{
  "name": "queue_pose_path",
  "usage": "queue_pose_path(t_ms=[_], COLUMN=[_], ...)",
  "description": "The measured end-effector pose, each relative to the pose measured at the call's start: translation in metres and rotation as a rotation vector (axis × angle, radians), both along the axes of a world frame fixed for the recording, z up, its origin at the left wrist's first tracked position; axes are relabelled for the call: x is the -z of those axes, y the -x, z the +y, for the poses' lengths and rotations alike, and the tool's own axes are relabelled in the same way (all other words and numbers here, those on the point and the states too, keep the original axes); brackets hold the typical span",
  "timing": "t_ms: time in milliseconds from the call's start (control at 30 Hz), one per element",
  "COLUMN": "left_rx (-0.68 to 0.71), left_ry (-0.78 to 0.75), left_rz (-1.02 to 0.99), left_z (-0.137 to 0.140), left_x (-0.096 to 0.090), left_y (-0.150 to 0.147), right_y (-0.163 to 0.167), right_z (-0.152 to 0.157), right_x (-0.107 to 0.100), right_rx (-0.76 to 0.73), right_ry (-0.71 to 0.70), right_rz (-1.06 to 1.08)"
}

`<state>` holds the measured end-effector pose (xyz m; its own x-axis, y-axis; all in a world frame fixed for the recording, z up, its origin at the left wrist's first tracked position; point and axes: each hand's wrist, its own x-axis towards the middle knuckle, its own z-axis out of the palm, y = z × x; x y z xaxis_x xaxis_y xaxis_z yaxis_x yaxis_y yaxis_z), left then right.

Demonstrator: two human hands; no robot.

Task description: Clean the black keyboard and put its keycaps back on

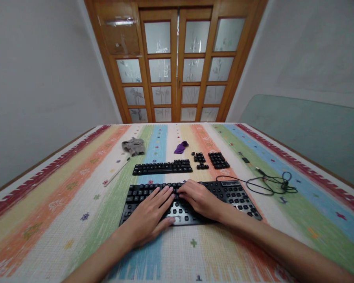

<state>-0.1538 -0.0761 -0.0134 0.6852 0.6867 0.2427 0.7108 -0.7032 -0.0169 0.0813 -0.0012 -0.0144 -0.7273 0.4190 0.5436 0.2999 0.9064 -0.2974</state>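
Observation:
A black keyboard [179, 220] lies on the striped cloth in front of me. Keycaps sit on its upper rows at the left, while bare key stems show lower down and on the number pad. My left hand [153, 210] rests flat across its left half, fingers stretched out and touching the keys. Over the middle, my right hand [199, 198] is closed, its fingertips pinching a black keycap [177, 194] at the upper rows, partly hidden by the fingers. Just beyond the keyboard, loose keycaps [162, 168] are laid out in rows.
More loose keycaps stand in an arrow-key group [200, 158] and a number-pad group [218, 160]. A grey cloth [133, 146], a purple cloth [181, 147] and a thin brush [117, 171] lie farther back. The keyboard's cable [267, 184] is coiled at the right.

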Motion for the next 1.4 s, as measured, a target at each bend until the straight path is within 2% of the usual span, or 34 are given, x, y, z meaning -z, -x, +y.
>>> queue_pose_path(t_ms=[133,500,733,867,1100,1233,1400], left_rx=[0.0,-0.004,0.022,0.038,0.042,0.036,0.022], left_ry=[-0.006,-0.032,-0.007,0.009,-0.016,-0.023,-0.016], left_rz=[0.028,0.036,0.029,0.011,-0.012,0.02,0.022], left_z=[0.0,0.007,0.006,0.006,0.007,0.007,0.005], left_x=[-0.002,-0.018,-0.012,-0.008,-0.003,-0.001,0.003], left_y=[0.002,0.0,-0.01,-0.013,-0.014,-0.017,-0.019], right_y=[-0.001,-0.001,-0.004,-0.003,0.005,0.01,0.014], right_z=[-0.003,-0.01,-0.007,-0.009,-0.016,-0.018,-0.016], right_x=[0.0,-0.002,-0.002,-0.003,-0.003,0.0,-0.002], right_rx=[-0.047,0.043,-0.013,0.029,0.098,0.087,0.048], right_ry=[-0.063,0.014,-0.004,-0.056,-0.17,-0.26,-0.247], right_rz=[0.011,0.009,0.018,-0.002,-0.144,-0.228,-0.298])
